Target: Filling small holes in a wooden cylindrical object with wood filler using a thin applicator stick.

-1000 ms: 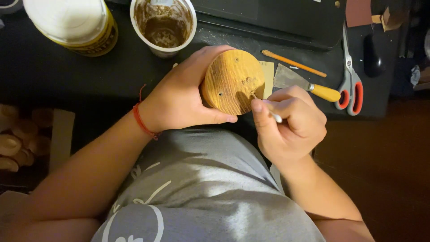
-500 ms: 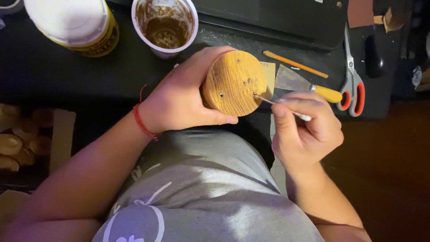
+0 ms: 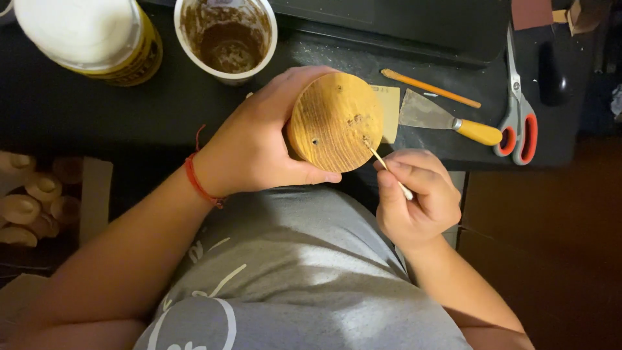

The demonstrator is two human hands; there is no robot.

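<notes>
Centrally, just above the frame's middle, the left hand [image 3: 259, 146] wraps closed around a round wooden block [image 3: 335, 121], turning its flat grained face, dotted with small holes, up to the camera. The right hand [image 3: 414, 198], below and right of it, pinches a thin stick [image 3: 387, 170] between curled fingers; the stick's tip touches the block's face near its lower right edge. Both hands sit at the near edge of the dark tabletop [image 3: 97, 116], over the person's grey-shirted lap, with dim open floor at lower right. Behind the block, at the upper middle, stands a cup of brown paste [image 3: 225, 40], with a yellow tub [image 3: 91, 35] at upper left. To the block's right lie a putty knife [image 3: 447, 122], a thin orange pencil [image 3: 430, 88] and red-handled scissors [image 3: 516, 110], well apart from the hands. Pale wooden pieces [image 3: 29, 207] crowd the left edge.
</notes>
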